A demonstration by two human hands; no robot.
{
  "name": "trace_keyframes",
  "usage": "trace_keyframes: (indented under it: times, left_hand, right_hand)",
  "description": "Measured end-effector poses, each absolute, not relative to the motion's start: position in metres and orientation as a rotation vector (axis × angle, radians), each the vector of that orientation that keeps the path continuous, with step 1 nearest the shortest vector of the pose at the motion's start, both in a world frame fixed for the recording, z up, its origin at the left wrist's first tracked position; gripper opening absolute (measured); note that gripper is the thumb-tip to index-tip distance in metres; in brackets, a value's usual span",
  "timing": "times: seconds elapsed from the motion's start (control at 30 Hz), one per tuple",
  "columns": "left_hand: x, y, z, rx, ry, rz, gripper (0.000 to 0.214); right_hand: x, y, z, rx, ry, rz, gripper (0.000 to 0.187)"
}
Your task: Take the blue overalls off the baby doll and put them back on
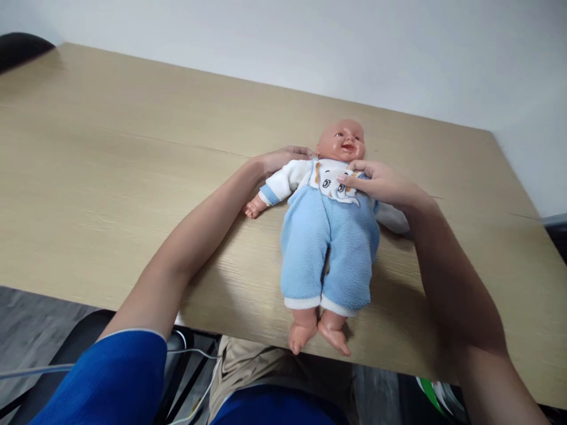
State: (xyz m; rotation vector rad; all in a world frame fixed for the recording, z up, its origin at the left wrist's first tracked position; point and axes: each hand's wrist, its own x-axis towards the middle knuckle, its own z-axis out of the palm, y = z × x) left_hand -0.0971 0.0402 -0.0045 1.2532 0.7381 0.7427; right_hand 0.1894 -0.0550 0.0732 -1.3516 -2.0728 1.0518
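Note:
A baby doll in a light blue fleece romper with white sleeves lies on its back on the wooden table, head towards the wall, feet over the near edge. My left hand rests at the doll's shoulder beside its head, fingers curled against the white sleeve. My right hand lies on the doll's chest, fingers pinched on the white bib with an animal face at the collar. The doll's far arm is partly hidden under my right wrist.
A white wall runs behind the table. A dark chair back shows at the far left corner. Below the near edge are my lap in beige trousers, a black chair and white cables.

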Motion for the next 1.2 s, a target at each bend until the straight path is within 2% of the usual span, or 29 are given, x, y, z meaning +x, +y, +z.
trace_keyframes:
  times: [0.07, 0.2, 0.53, 0.73, 0.83, 0.97, 1.03, 1.1, 1.2]
  left_hand:
    - [-0.100, 0.035, 0.003, 1.271, 0.764, 0.749, 0.006]
    - [-0.110, 0.028, 0.018, 1.313, 0.742, 0.688, 0.017]
    - [-0.106, 0.024, 0.022, 1.530, 0.677, 0.724, 0.021]
    - [-0.110, 0.026, 0.030, 1.627, 0.809, 0.729, 0.027]
    - [-0.127, 0.025, 0.041, 1.722, 0.900, 0.601, 0.048]
    - [-0.157, 0.021, 0.050, 1.736, 1.024, 0.236, 0.109]
    - [-0.171, 0.022, 0.052, 1.738, 1.139, 0.097, 0.122]
    - [-0.183, 0.025, 0.054, 1.765, 1.250, 0.009, 0.112]
    - [-0.195, 0.029, 0.059, 1.764, 1.376, -0.055, 0.072]
  right_hand:
    - [0.190, -0.054, 0.071, -1.365, -2.049, 1.063, 0.065]
    - [0.189, -0.055, 0.070, -1.357, -1.990, 1.118, 0.061]
    - [0.188, -0.054, 0.068, -1.352, -2.049, 1.064, 0.067]
    - [0.190, -0.059, 0.077, -1.378, -1.988, 1.125, 0.052]
    - [0.192, -0.060, 0.078, -1.385, -1.962, 1.190, 0.050]
    - [0.195, -0.056, 0.073, -1.390, -1.984, 1.260, 0.054]
    - [0.196, -0.054, 0.071, -1.398, -1.977, 1.307, 0.055]
    - [0.197, -0.053, 0.069, -1.408, -1.972, 1.331, 0.055]
    - [0.201, -0.052, 0.069, -1.442, -1.978, 1.341, 0.060]
